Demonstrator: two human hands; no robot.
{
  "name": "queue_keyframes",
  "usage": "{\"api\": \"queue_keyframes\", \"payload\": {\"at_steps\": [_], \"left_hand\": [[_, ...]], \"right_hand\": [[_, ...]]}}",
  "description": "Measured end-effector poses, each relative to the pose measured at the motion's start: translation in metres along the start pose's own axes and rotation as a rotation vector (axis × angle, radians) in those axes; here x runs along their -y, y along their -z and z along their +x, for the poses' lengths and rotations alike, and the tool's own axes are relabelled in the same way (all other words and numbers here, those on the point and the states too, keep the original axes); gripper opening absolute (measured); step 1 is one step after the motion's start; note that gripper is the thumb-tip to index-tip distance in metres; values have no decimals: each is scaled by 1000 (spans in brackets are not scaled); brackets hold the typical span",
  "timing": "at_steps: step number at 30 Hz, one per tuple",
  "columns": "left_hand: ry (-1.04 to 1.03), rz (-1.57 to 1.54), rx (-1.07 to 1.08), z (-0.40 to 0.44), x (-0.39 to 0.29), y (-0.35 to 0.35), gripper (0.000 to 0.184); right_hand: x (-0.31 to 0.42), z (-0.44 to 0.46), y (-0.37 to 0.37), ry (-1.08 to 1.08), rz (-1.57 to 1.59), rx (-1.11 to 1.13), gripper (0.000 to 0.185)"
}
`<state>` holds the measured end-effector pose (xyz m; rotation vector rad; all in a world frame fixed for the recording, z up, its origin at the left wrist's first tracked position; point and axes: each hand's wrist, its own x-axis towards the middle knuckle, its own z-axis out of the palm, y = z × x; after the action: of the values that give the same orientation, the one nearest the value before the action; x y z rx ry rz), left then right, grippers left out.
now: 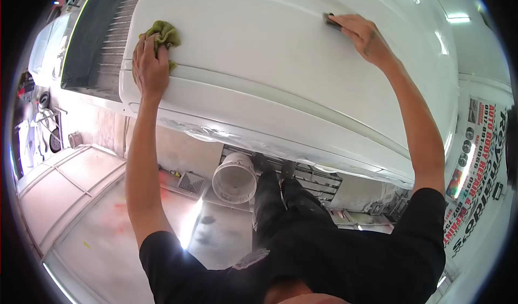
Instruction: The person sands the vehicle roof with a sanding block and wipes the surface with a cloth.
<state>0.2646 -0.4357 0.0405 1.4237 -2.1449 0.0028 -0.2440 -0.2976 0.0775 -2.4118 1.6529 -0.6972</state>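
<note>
My left hand [150,69] is closed round a crumpled green cloth [166,32], resting on the white vehicle panel [248,45] close to its left edge. Part of the cloth shows on either side of the fingers. Farther up and to the right, my right hand [368,38] grips a small dark block [331,21], which looks like a sanding block. Its face against the panel is hidden. Both arms reach forward across the panel, wide apart.
A white bucket [234,162] stands below the panel, beside my feet, which are on a slatted metal platform [315,186]. Left of the panel is a dark ribbed surface [102,50]. A printed banner [475,169] hangs at right; a pale framed panel [70,188] lies lower left.
</note>
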Motion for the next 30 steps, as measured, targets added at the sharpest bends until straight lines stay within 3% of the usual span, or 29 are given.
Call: {"api": "queue_keyframes", "payload": {"at_steps": [3, 4, 5, 6, 9, 10, 11, 13, 15, 18, 19, 20, 22, 26, 27, 30], "left_hand": [[28, 0, 7, 1, -2, 2, 42], [31, 0, 17, 0, -3, 3, 42], [25, -21, 20, 0, -2, 4, 42], [23, -17, 12, -4, 1, 3, 42], [-17, -73, 23, 0, 4, 1, 41], [-18, -53, 17, 4, 1, -1, 41], [-15, -23, 15, 5, 3, -1, 40], [-6, 1, 14, 0, -3, 4, 39], [3, -6, -2, 4, -2, 3, 39], [17, -21, 18, 1, -4, 4, 40], [29, -17, 26, 1, -5, 5, 40], [42, -13, 38, -1, -6, 5, 40], [24, -31, 48, -3, 9, 4, 41], [12, -51, 55, -2, 3, 3, 43], [10, -34, 64, -1, 3, 4, 43], [26, -6, 54, -1, 1, 1, 43]], "right_hand": [[20, 101, -67, 150, -40, -39, 36], [47, 151, -89, -29, 45, 76, 33], [69, 197, -117, 83, -6, -17, 28], [89, 228, -121, -18, 26, 32, 27], [74, 198, -101, 86, 24, -2, 27], [61, 160, -76, -49, 134, 136, 33], [42, 116, -52, 106, 36, 2, 33], [16, 40, -16, 3, -36, 40, 37], [2, 13, -12, 18, 45, -84, 35], [12, 94, -57, 183, -64, -72, 33], [38, 135, -75, 154, 25, -50, 35], [62, 175, -83, -11, 92, 129, 35], [86, 225, -113, -70, -49, 93, 27], [36, 121, -67, 69, 106, 25, 30], [26, 75, -38, 34, -38, 31, 31], [4, -13, 8, -121, -43, 4, 42]]}}
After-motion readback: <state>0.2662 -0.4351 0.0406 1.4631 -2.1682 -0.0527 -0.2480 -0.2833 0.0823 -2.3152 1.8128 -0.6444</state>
